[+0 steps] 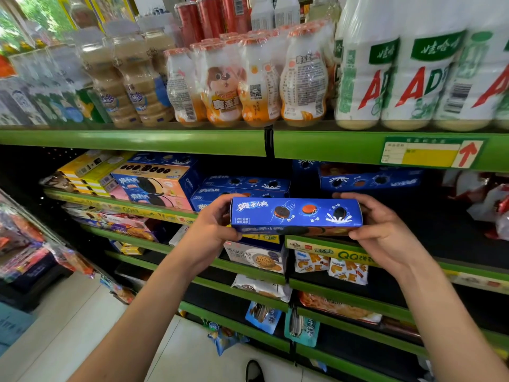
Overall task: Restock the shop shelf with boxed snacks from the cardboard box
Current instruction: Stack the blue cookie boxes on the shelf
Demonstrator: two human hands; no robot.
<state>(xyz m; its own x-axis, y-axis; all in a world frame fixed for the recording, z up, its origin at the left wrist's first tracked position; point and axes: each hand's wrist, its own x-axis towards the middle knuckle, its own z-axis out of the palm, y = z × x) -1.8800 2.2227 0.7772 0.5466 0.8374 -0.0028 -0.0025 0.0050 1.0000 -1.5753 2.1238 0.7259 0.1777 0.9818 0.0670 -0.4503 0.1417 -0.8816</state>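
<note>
1. Left hand: bare, no glove, no ring or watch visible.
2. Right hand: bare too, no ring, no wristband.
3. Both forearms bare up to frame edge; no sleeve in view, so top is short-sleeved or pushed up, can't tell which.
4. Nails short, unpainted where visible.
5. Dark shoe tip at bottom edge, black w/ lighter rim; rest of clothing out of view.

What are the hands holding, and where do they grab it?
A long blue cookie box, held level: the left hand grips its left end, the right hand its right end.
</note>
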